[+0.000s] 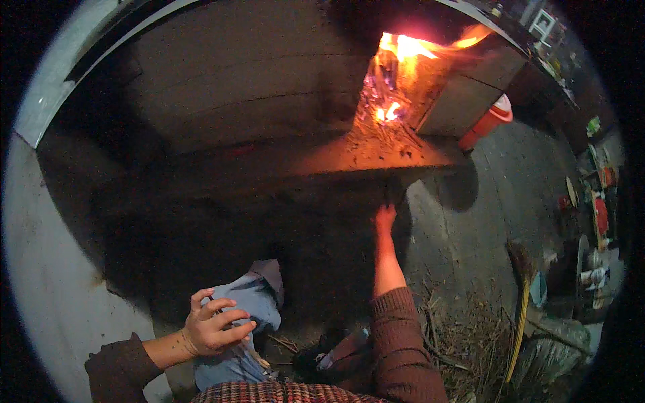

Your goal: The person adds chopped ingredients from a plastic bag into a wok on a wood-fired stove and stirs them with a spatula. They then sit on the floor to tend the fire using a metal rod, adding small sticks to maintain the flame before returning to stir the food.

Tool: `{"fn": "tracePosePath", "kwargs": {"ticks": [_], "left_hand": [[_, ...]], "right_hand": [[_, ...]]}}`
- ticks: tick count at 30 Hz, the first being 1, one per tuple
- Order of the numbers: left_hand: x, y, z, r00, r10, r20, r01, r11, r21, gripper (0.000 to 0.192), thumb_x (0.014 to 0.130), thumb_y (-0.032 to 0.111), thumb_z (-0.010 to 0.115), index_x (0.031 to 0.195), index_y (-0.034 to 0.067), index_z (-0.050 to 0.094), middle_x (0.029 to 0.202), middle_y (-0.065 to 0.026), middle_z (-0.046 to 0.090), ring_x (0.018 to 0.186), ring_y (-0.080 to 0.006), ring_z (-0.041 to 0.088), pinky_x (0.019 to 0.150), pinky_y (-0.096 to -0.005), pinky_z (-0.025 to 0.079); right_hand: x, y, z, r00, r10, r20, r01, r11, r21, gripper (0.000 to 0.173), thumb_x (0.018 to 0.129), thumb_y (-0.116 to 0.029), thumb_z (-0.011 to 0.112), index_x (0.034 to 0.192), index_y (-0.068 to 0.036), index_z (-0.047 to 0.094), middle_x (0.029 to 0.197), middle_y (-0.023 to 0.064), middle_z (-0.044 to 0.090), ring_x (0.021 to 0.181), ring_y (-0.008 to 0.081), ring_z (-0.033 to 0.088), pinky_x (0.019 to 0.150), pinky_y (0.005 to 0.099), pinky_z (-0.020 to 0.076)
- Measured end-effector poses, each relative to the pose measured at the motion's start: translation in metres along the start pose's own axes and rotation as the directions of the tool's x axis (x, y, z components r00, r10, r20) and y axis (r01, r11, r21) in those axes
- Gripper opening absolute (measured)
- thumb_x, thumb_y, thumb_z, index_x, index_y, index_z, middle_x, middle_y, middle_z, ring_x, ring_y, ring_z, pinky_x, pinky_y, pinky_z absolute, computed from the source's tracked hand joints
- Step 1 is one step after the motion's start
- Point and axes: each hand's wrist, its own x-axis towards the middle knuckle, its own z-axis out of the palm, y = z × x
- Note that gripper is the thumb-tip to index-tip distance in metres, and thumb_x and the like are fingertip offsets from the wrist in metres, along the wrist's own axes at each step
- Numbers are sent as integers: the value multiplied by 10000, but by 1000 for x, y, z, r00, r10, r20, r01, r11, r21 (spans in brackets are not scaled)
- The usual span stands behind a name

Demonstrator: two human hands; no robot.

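My left hand [216, 323], fingers bent and spread, is over the knee of my blue trousers [257, 307]. A thin dark thing [210, 298] shows between its fingers, and I cannot tell whether the hand holds it. My right hand [385, 217] reaches forward, lit red, just below the front ledge of a dark stove [242, 171]. A dark shape lies just ahead of its fingers; shadow hides whether it is gripped. Above that hand, a fire [388, 112] burns in the stove opening, with flames [410, 46] curling out at the top. Twigs and ash [383, 146] litter the glowing ledge.
A red bucket [481, 123] stands right of the stove. Dry twigs [463, 327] are heaped on the concrete floor [484, 191] to my right. Beside them are a broom with a yellow handle [519, 322] and a clear plastic sheet [557, 347]. Various items line the far right.
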Motion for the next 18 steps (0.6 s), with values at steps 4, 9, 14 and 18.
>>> {"fn": "tracePosePath", "kwargs": {"ticks": [4, 9, 14, 18], "left_hand": [[1, -1, 0, 1000, -16, 7, 16, 1000, 5, 183, 828, 349, 698, 997, 286, 728, 1029, 65, 658, 1066, -157, 534, 1068, -482, 243], [2, -1, -2, 998, -52, 37, 54, 997, -58, 161, 850, 347, 688, 993, 283, 728, 1020, 68, 660, 1061, -154, 533, 1070, -479, 237], [1, -2, -1, 1000, -18, -15, 18, 999, -51, 181, 838, 353, 694, 994, 267, 728, 1014, 67, 656, 1065, -158, 534, 1061, -488, 246], [-2, -2, 2, 998, 17, -64, -20, 999, -40, 213, 818, 350, 709, 1002, 244, 721, 1016, 52, 644, 1065, -167, 539, 1048, -498, 264]], "right_hand": [[64, 17, 52, 965, -242, 98, 260, 866, -427, 337, 990, -201, 517, 1305, -107, 589, 819, 32, 562, 665, 195, 522, 581, 347, 442], [95, 19, 56, 942, -274, 193, 326, 615, -718, 338, 973, -201, 530, 1281, -79, 598, 945, 79, 600, 795, 245, 567, 686, 373, 467], [66, -16, 31, 934, -253, 251, 347, 493, -797, 341, 957, -200, 543, 1256, -50, 608, 1071, 125, 639, 926, 295, 613, 792, 398, 491], [1, -46, -17, 947, -179, 265, 320, 537, -781, 346, 943, -200, 554, 1237, -27, 615, 1172, 163, 669, 1031, 335, 649, 876, 418, 510]]}}
